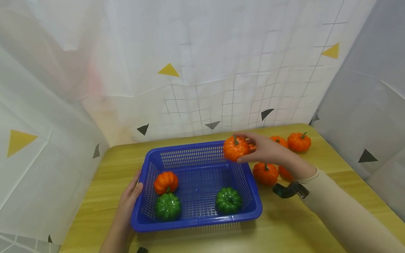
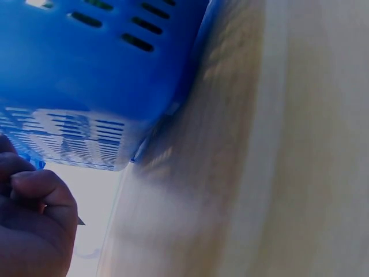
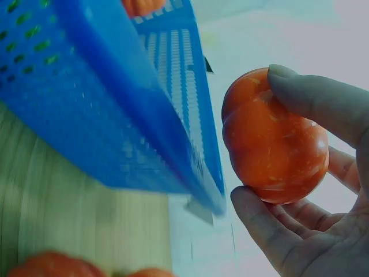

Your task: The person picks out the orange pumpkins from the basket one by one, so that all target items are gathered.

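Observation:
My right hand holds a small orange pumpkin with a green stem above the right rim of a blue plastic basket. In the right wrist view, thumb and fingertips press on opposite sides of that pumpkin. At the basket's left rim, my left hand grips the edge; the left wrist view shows bent fingers beside the slotted wall. Inside the basket, an orange pumpkin touches a green one on the left, while another green pumpkin lies at the front right.
Right of the basket, several orange pumpkins stand on the wooden table: one close to the basket, one at the back right, others partly behind my right arm. White patterned sheeting rises behind the table and along both sides.

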